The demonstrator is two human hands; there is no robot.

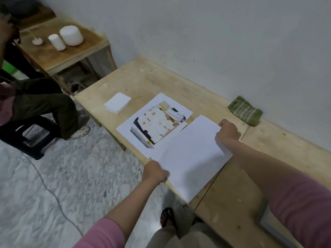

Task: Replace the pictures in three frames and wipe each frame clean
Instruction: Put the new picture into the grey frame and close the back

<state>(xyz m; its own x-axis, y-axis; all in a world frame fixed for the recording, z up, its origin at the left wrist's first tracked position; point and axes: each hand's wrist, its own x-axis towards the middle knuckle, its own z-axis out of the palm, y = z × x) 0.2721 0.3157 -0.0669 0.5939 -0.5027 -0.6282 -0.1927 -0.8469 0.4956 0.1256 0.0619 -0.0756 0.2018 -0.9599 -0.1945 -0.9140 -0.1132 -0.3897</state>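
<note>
Both hands, left hand (155, 171) and right hand (227, 131), gripping white sheet (188, 158) over the desk (232, 203) front edge; could bend, slip off.

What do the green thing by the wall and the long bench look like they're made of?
Green cloth: apparently woven fabric, soft and rumpled, with pale stripes. Bench: seemingly unfinished light wood, matte, with visible grain, stains and a seam between boards.
</note>
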